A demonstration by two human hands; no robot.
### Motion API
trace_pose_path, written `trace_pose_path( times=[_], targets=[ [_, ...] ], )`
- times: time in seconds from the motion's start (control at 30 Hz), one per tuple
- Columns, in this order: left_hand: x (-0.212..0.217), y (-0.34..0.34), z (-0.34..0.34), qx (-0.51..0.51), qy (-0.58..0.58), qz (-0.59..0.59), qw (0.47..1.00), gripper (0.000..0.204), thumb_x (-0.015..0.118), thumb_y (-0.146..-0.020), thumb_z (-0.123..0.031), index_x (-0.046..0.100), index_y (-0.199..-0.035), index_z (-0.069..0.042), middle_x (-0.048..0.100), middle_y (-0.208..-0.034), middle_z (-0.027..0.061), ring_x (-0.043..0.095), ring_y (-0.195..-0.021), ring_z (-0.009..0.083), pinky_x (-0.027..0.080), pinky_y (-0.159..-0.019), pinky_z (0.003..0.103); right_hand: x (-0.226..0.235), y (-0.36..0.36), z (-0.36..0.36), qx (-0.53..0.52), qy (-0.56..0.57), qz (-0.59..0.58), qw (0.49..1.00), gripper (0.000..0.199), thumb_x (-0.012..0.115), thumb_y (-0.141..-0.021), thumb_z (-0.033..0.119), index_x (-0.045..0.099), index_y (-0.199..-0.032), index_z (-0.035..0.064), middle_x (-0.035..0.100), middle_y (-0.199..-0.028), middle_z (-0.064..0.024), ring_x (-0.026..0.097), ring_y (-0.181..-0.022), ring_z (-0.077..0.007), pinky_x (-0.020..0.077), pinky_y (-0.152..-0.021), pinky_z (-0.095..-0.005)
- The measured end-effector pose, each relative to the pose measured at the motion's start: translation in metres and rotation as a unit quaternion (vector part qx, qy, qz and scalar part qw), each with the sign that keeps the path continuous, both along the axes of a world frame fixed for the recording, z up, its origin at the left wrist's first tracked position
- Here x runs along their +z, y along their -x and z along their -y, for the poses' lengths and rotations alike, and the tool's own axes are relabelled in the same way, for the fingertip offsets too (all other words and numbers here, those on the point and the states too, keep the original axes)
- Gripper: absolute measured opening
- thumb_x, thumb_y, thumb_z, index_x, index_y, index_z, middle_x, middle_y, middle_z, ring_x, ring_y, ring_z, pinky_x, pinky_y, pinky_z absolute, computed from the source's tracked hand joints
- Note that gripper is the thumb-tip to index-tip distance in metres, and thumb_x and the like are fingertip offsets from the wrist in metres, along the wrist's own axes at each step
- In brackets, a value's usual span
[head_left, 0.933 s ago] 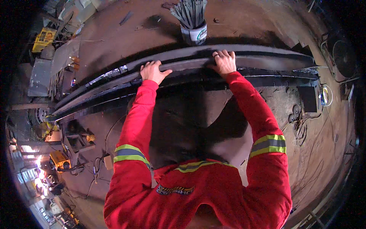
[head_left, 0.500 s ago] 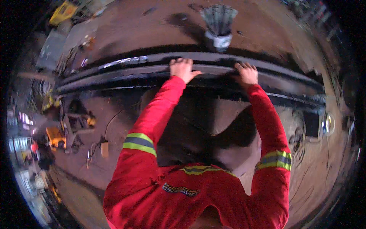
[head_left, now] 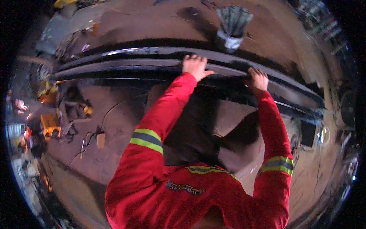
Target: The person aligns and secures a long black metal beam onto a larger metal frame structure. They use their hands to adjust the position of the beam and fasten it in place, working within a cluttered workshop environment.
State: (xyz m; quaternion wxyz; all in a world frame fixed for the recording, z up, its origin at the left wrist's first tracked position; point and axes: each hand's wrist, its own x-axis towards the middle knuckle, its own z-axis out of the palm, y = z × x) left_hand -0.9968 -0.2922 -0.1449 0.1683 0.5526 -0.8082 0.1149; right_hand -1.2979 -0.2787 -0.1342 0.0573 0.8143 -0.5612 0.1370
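Observation:
A long dark metal beam [head_left: 152, 63] with raised parallel edges stretches from left to right in front of me. My left hand [head_left: 196, 68] grips its upper edge near the middle, fingers curled over the far side and thumb stuck out to the right. Farther right, my right hand [head_left: 258, 80] has its fingers bent over the same beam. The undersides of both hands are hidden, and both arms reach forward in red sleeves with reflective bands.
Beyond the beam stands a white bucket [head_left: 230, 40] full of long thin grey pieces. On the floor to the left are a yellow-orange tool [head_left: 50, 126], a small tan block [head_left: 100, 140] and a cable. A dark rectangular box [head_left: 308, 133] sits at the right.
The view has turned slightly, so my hands and the bucket appear farther right and the beam's left end higher. Both hands keep their hold on the beam.

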Motion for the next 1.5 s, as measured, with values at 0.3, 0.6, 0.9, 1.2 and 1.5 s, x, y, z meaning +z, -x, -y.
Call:
trace_pose_path(
  times=[0.3, 0.6, 0.9, 1.2, 1.5],
  targets=[
    [0.012, 0.008, 0.003, -0.008, -0.094, 0.012, 0.995, 0.052, 0.064, -0.071, -0.055, 0.061, -0.092, -0.008, 0.065, -0.084, 0.0095, 0.061, -0.087, 0.0268, 0.045, -0.074, 0.043, -0.012, -0.005, 0.001, -0.038, 0.028, -0.026, 0.999, 0.057, 0.076, -0.061, 0.043, 0.057, -0.102, 0.0090, 0.061, -0.098, -0.0058, 0.054, -0.097, -0.0247, 0.0392, -0.082, -0.0405],
    [0.015, 0.115, 0.032, -0.194, -0.208, -0.002, 0.959, 0.024, 0.066, -0.074, -0.022, 0.062, -0.089, -0.003, 0.067, -0.085, 0.0158, 0.065, -0.082, 0.0324, 0.052, -0.072, 0.043, -0.020, -0.040, -0.007, -0.177, 0.069, -0.045, 0.981, 0.040, 0.064, -0.071, 0.025, 0.055, -0.105, 0.0055, 0.056, -0.102, -0.0114, 0.048, -0.106, -0.0305, 0.0312, -0.098, -0.0459],
    [0.014, 0.138, 0.031, -0.260, -0.282, -0.030, 0.923, 0.050, 0.034, -0.092, -0.045, 0.058, -0.101, -0.002, 0.064, -0.097, 0.0234, 0.061, -0.095, 0.0364, 0.047, -0.083, 0.047, -0.029, -0.067, -0.053, -0.242, 0.118, 0.206, 0.941, 0.064, 0.057, -0.070, 0.003, 0.035, -0.129, -0.0122, 0.032, -0.135, -0.0339, 0.023, -0.131, -0.0479, 0.0230, -0.110, -0.0429],
    [-0.016, 0.206, 0.101, -0.394, -0.407, -0.213, 0.796, 0.033, 0.059, -0.081, -0.035, 0.067, -0.090, -0.004, 0.065, -0.084, 0.0194, 0.066, -0.081, 0.0293, 0.049, -0.071, 0.036, 0.017, -0.053, -0.020, -0.471, 0.114, 0.620, 0.617, 0.065, 0.048, -0.088, 0.030, 0.029, -0.132, -0.0146, 0.025, -0.137, -0.0375, 0.030, -0.130, -0.0417, 0.0249, -0.109, -0.0358],
    [0.008, 0.237, 0.083, -0.230, -0.560, -0.178, 0.776, 0.037, 0.058, -0.079, -0.038, 0.055, -0.101, -0.008, 0.055, -0.097, 0.0170, 0.055, -0.091, 0.0291, 0.041, -0.077, 0.038, 0.034, -0.055, 0.010, -0.493, 0.057, 0.680, 0.540, 0.072, 0.048, -0.086, 0.023, 0.014, -0.133, -0.0193, 0.015, -0.139, -0.0408, 0.012, -0.135, -0.0467, 0.0110, -0.113, -0.0437]
  ],
)
